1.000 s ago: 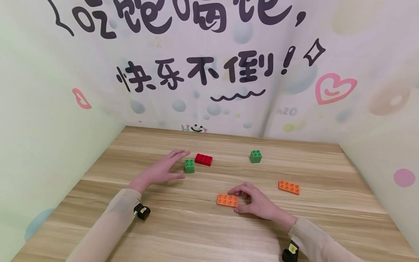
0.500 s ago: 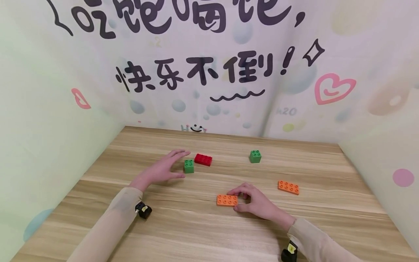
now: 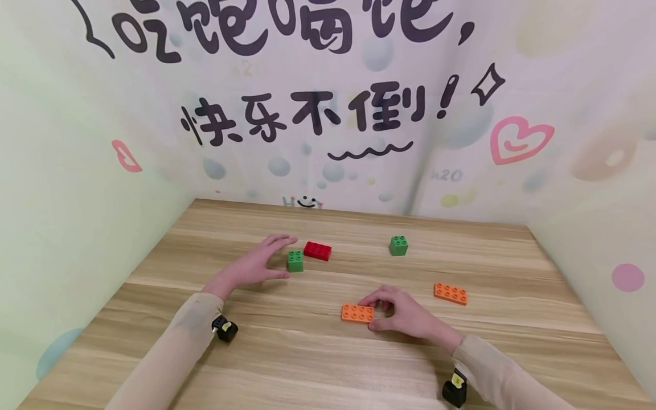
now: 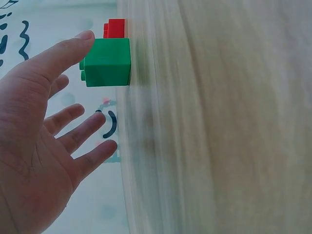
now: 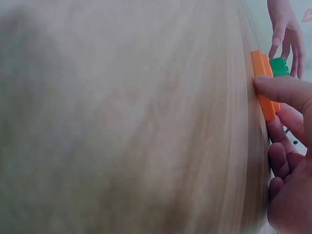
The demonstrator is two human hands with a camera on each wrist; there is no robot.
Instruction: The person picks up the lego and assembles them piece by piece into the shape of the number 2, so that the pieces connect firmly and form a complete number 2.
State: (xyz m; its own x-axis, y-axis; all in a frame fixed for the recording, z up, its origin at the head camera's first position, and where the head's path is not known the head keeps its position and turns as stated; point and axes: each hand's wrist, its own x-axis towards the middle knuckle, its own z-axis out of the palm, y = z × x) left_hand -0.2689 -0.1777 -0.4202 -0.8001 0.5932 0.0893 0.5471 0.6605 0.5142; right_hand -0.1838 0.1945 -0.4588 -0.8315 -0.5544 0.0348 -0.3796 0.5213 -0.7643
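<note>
Well between table [image 3: 287, 364] edges, the right grip [image 3: 402, 314] pinches an orange brick [image 3: 356, 313].

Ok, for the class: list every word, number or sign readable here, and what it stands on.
"快乐不倒!" on the back wall.
"吃饱…饱," above it, top cut off; third character unclear.
"h20" or "h2O", faint, same wall.
"2", faint, same wall; mark beside unclear.
"H" by the smiley, same wall; rest blurred.
Left wrist camera, right wrist camera: markings too small.
</note>
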